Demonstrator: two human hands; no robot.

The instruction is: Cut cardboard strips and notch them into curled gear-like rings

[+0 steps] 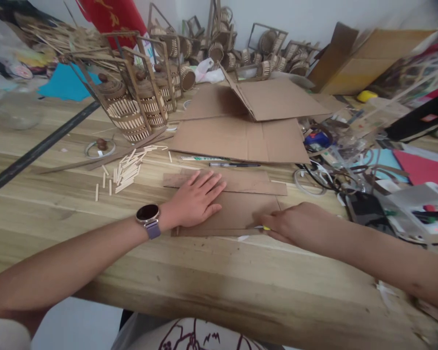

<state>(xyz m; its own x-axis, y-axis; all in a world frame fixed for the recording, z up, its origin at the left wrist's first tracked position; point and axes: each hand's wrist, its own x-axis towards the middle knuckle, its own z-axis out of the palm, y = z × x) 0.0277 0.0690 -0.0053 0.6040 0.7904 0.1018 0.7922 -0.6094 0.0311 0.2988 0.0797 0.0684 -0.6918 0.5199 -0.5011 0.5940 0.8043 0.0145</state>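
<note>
My left hand [197, 200] lies flat with fingers spread, pressing on a sheet of brown cardboard [237, 211] and the narrow cardboard strip [248, 185] along its far side. My right hand [295, 226] is closed round a small yellow utility knife [266, 228], mostly hidden by the fingers. The knife's tip is at the sheet's near right edge, where a line runs parallel to that edge. A white scrap [243, 238] lies just in front of the sheet. Beyond the strip is a black pen [233, 165].
Larger cardboard pieces [237, 141] lie behind the pen. To the left are several short wooden sticks [129, 170] and slatted lanterns with wooden frames [127, 116]. Cables, a black device [365, 211] and coloured paper [423, 167] clutter the right side. A cardboard box [372, 63] stands behind.
</note>
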